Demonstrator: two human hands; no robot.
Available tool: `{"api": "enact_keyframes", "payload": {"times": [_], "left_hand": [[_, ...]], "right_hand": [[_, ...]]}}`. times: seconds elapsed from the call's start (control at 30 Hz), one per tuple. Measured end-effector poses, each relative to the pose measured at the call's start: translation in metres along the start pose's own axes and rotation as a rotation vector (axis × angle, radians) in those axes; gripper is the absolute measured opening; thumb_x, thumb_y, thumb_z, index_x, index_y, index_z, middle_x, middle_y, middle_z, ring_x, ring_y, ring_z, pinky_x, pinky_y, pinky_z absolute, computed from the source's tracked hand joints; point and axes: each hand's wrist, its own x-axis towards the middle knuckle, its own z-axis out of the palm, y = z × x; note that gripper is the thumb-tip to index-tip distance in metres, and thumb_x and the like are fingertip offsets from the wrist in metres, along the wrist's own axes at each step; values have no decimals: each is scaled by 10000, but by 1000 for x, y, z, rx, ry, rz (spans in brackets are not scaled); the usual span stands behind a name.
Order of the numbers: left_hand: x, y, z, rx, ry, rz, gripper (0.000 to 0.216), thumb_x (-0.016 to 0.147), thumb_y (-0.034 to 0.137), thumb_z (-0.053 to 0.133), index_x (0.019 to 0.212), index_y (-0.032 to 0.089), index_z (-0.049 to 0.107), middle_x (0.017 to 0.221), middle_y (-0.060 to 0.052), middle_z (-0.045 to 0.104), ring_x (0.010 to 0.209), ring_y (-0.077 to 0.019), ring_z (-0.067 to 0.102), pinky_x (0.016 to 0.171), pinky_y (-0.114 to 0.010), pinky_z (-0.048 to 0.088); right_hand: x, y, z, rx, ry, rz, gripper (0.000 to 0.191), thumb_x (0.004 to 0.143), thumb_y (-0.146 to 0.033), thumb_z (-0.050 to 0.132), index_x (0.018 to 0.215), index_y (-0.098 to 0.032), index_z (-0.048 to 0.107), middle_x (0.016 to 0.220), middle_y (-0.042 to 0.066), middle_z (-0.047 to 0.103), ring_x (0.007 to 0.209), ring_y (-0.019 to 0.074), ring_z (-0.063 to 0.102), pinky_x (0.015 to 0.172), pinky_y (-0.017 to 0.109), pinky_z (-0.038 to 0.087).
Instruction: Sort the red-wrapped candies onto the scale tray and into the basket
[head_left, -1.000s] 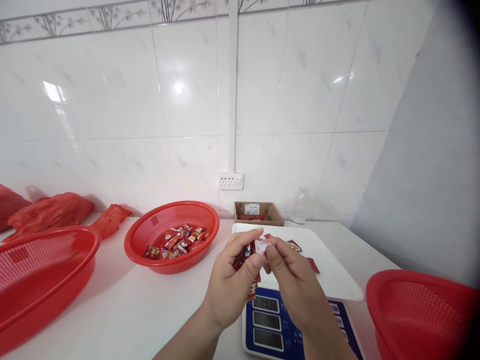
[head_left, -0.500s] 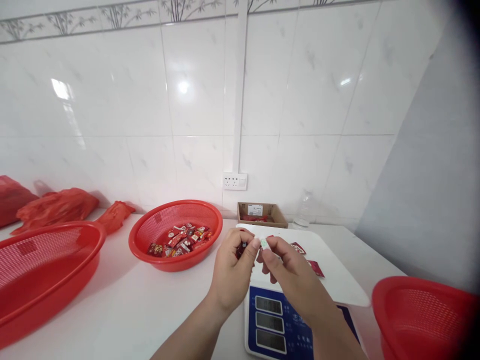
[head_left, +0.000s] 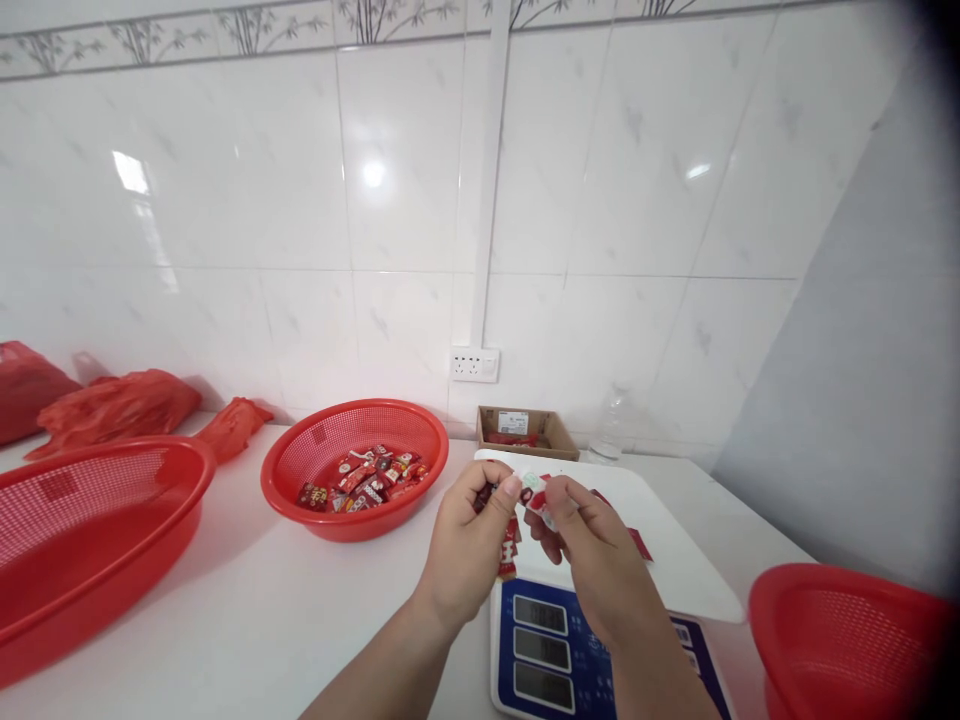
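Note:
Above the white scale pan (head_left: pixel 675 510), my left hand (head_left: pixel 466 545) is closed, its thumb and forefinger pinching one end of a small red-and-white wrapped snack packet (head_left: pixel 535 490). My right hand (head_left: pixel 609 560) grips the packet's other end. From under my left hand hangs a second red packet (head_left: pixel 509 556) with pale lettering, partly hidden by the fingers. Another dark red piece shows inside the left palm. On the pan, a red packet (head_left: pixel 641 545) lies just beyond my right hand. The scale's blue panel (head_left: pixel 541 650) with its displays sits beneath my wrists.
A red basket (head_left: pixel 307 515) of small packets stands left of my hands. Farther left are a larger red basket (head_left: pixel 97 610) and red plastic bags (head_left: pixel 124 410). Behind the scale are a cardboard box (head_left: pixel 525 450) and a clear bottle (head_left: pixel 613 425). Another red basket (head_left: pixel 825 590) is at right.
My right hand has shifted slightly right and down, and more of the red-and-white packet shows between the hands. The red packet under my left hand has come into view.

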Motion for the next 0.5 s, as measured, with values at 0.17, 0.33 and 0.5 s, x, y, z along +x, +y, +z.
{"api": "enact_keyframes", "payload": {"times": [0.17, 0.33, 0.5], "left_hand": [[1, 0, 0, 44, 37, -33, 243, 772, 401, 599, 726, 172, 532, 657, 29, 495, 540, -63, 426, 525, -186, 371], [3, -1, -3, 57, -3, -45, 246, 775, 405, 596, 746, 163, 559, 724, 6, 535, 581, -75, 475, 549, -196, 396], [2, 0, -3, -25, 27, 1, 200, 785, 358, 601, 725, 174, 551, 742, 8, 532, 640, -84, 489, 612, -200, 416]], "right_hand": [[-2, 0, -2, -74, 67, -73, 377, 788, -542, 518, 656, -188, 514, 612, -11, 493, 571, 112, 442, 524, 225, 387], [-2, 2, 0, -160, 122, -124, 381, 805, -529, 496, 625, -193, 483, 550, -34, 438, 509, 100, 369, 475, 223, 332], [0, 2, 10, -97, 71, -176, 379, 789, -541, 509, 637, -198, 455, 533, -49, 401, 483, 90, 331, 439, 218, 293]]}}
